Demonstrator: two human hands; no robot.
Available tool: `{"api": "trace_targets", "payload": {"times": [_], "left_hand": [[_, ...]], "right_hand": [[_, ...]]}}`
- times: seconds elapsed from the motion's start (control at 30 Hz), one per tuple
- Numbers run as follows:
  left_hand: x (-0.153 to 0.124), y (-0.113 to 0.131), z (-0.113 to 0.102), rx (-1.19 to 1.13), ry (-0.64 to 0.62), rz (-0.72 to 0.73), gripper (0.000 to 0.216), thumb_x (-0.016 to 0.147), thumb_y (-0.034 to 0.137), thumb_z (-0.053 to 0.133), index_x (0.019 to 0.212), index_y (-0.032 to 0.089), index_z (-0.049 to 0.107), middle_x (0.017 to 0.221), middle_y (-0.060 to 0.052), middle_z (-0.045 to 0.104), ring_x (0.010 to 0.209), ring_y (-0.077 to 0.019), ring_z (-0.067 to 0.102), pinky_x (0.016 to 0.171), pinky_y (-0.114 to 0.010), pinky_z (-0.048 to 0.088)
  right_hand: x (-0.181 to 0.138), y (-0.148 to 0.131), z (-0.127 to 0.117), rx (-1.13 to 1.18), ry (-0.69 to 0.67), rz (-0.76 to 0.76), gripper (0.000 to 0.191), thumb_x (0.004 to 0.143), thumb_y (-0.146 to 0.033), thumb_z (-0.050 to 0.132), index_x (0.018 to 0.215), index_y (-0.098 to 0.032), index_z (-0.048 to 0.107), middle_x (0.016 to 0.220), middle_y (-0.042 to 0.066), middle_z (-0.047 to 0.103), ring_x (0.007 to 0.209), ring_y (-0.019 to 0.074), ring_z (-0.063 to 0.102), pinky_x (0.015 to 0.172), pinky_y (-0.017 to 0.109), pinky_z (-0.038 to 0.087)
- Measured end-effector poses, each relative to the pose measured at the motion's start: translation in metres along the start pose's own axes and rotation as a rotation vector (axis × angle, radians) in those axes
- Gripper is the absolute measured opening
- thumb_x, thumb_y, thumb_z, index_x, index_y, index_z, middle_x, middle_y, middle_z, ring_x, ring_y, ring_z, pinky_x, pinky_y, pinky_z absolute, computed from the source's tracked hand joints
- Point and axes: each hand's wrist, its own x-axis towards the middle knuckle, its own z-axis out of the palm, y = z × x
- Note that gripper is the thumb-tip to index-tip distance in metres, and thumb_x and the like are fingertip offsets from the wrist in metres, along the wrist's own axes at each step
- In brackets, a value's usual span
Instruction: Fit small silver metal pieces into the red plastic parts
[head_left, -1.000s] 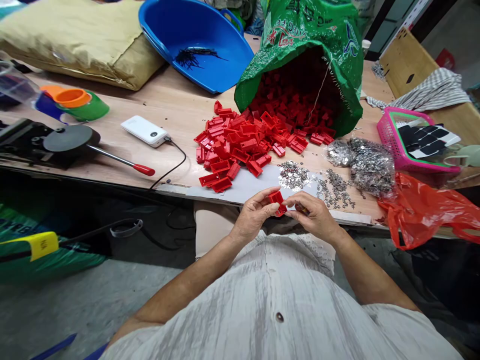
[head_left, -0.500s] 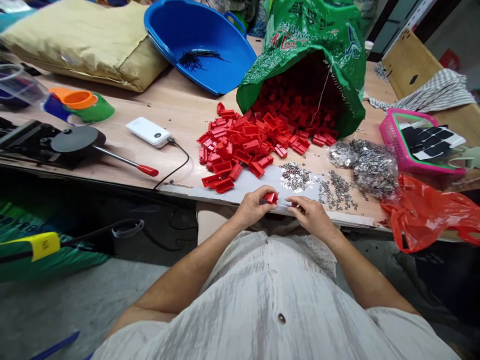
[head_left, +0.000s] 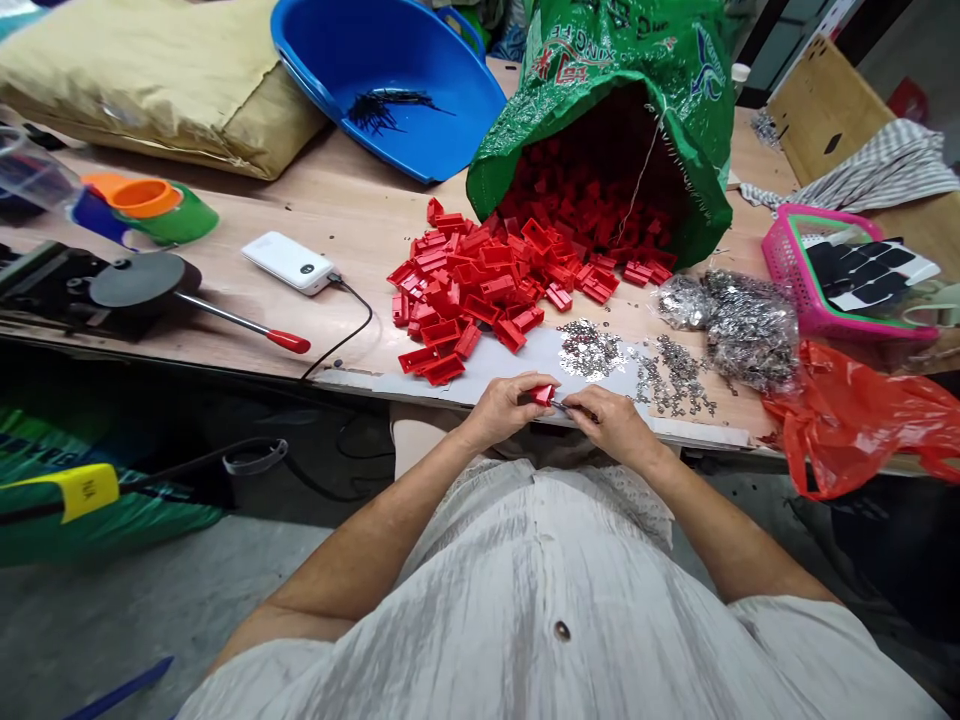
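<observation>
Between the thumb and fingers of my left hand is a small red plastic box-shaped part, held over the table's front edge. My right hand is closed on a thin metal tool, whose tip meets the right side of the red part; its handle is hidden in my fingers. Just beyond my hands lies a heap of small shiny metal pieces, with more loose metal pieces to its right. A large pile of similar red parts spills from a green woven sack.
Plastic bags of metal pieces and a pink basket stand right, above a red plastic bag. To the left are a white power bank with a cable and a red-tipped lever. A blue basin is behind.
My right hand has moved left, closer to my left hand, bringing the metal tool up against the red part. The view has shifted slightly.
</observation>
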Motion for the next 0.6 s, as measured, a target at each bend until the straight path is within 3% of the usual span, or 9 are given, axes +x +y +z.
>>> {"api": "trace_targets", "payload": {"times": [0.33,0.6], "left_hand": [[0.001,-0.002,0.001,0.015,-0.014,-0.012,0.028,0.073,0.026,0.071,0.100,0.021,0.072,0.094,-0.003,0.073,0.083,-0.0186,0.065,0.081,-0.028,0.047],[0.000,0.000,-0.004,-0.072,-0.055,-0.027,0.032,0.075,0.029,0.071,0.106,0.020,0.069,0.098,-0.004,0.071,0.086,-0.0187,0.064,0.081,-0.028,0.050]], "right_hand": [[0.001,-0.011,0.005,0.026,0.022,0.078,0.017,0.093,-0.016,0.054,0.100,-0.021,0.069,0.097,0.006,0.070,0.091,0.0179,0.066,0.083,0.030,0.051],[0.001,-0.010,0.002,0.049,0.030,0.084,0.014,0.092,-0.019,0.056,0.101,-0.022,0.067,0.096,0.005,0.069,0.089,0.0170,0.065,0.081,0.029,0.049]]}}
